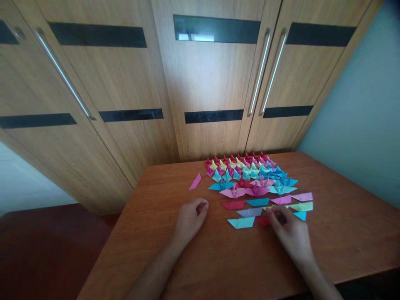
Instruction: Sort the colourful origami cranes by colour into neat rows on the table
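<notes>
Rows of small folded paper cranes (246,168) in red, pink, yellow and blue lie at the far side of a wooden table (343,233). Nearer me lie several flat folded papers, among them a light blue one (242,223) and a grey-purple one (250,212). My right hand (289,233) rests on the table with fingers curled over a red folded paper (263,221), pinching at it. My left hand (190,218) lies on the bare wood in a loose fist, with nothing visible in it. A single pink folded paper (195,181) lies apart, beyond my left hand.
Tall wooden wardrobe doors (206,83) with metal handles stand right behind the table. A pale blue wall (368,125) is on the right. The table's left edge (115,233) drops to a dark red floor (46,250).
</notes>
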Tool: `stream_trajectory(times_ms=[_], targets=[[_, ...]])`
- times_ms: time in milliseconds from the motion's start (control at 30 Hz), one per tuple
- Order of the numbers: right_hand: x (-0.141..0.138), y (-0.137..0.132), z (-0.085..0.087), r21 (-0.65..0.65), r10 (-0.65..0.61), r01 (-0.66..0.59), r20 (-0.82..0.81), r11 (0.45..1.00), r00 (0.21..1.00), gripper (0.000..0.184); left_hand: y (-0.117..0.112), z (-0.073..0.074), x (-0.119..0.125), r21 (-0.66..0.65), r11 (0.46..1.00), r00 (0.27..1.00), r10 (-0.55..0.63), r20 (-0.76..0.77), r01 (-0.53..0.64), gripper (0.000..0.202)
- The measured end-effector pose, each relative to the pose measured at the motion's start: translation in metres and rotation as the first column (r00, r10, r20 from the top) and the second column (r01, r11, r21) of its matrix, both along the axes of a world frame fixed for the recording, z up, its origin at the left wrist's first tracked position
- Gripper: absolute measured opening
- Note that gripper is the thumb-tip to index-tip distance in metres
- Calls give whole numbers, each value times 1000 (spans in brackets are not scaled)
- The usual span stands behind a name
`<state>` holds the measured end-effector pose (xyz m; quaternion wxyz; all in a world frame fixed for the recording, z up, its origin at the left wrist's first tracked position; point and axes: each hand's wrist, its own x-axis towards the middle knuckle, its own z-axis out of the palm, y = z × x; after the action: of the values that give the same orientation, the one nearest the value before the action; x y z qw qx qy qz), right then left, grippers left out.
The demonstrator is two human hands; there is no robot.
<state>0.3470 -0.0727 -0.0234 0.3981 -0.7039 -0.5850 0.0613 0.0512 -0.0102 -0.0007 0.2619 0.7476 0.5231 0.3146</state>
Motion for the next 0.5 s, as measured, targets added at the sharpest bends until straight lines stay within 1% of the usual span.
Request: stream_trajectory(times_ms=[67, 133, 200, 267, 367, 433, 500], targets=[[-35, 7, 5, 22, 160, -159, -42, 987, 986, 28, 8, -2, -9, 75, 996, 993, 56, -102, -49, 15], [-72, 14, 10, 13, 284, -283, -53, 959, 958, 23, 16, -6, -17, 135, 987, 979, 107, -173, -84, 16], [-106, 19, 14, -30, 393, -395, -45, 918, 918, 19, 23, -10, -23, 179, 976, 957, 166, -237, -125, 19], [-134, 21, 17, -57, 488, -489, -27, 870, 872, 15, 28, -14, -26, 206, 962, 924, 237, -301, -180, 24], [-157, 18, 15, -97, 590, -588, -13, 803, 807, 11, 35, -17, -26, 219, 942, 869, 323, -376, -255, 34], [-161, 13, 11, -117, 625, -621, 0, 775, 781, 11, 41, -18, -24, 214, 933, 837, 355, -417, -289, 41], [-160, 7, 8, -123, 645, -638, 23, 760, 764, 12, 49, -17, -23, 202, 926, 807, 378, -454, -320, 45]])
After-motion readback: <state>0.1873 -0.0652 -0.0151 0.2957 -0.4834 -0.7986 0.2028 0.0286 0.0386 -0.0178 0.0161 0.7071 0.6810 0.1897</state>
